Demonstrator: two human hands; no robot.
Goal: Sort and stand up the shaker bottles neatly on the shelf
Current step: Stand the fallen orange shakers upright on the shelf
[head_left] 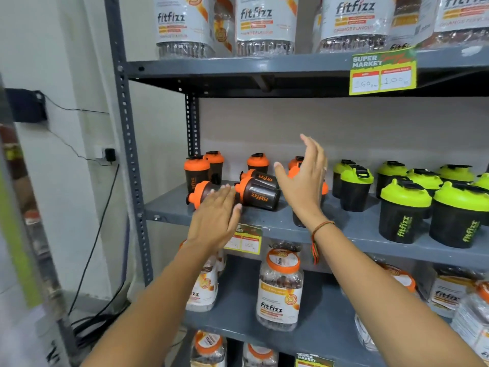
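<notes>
On the grey middle shelf (264, 219), black shaker bottles with orange lids fill the left part. Three lie on their sides: one (202, 195) at the front left and two (260, 196) stacked beside it. Others stand upright behind, such as one (195, 172) at the far left. Upright green-lidded shakers (403, 211) stand in rows on the right. My left hand (215, 214) hovers flat over the front-left fallen shaker, fingers spread, holding nothing. My right hand (304, 181) is raised with fingers apart in front of more orange-lidded shakers, hiding most of them.
Large clear Fitfizz jars (280, 287) stand on the shelf below and on the shelf above (264, 25). A yellow price tag (383, 72) hangs from the upper shelf's edge. The perforated upright post (129, 144) bounds the shelf on the left, with cables on the wall beyond.
</notes>
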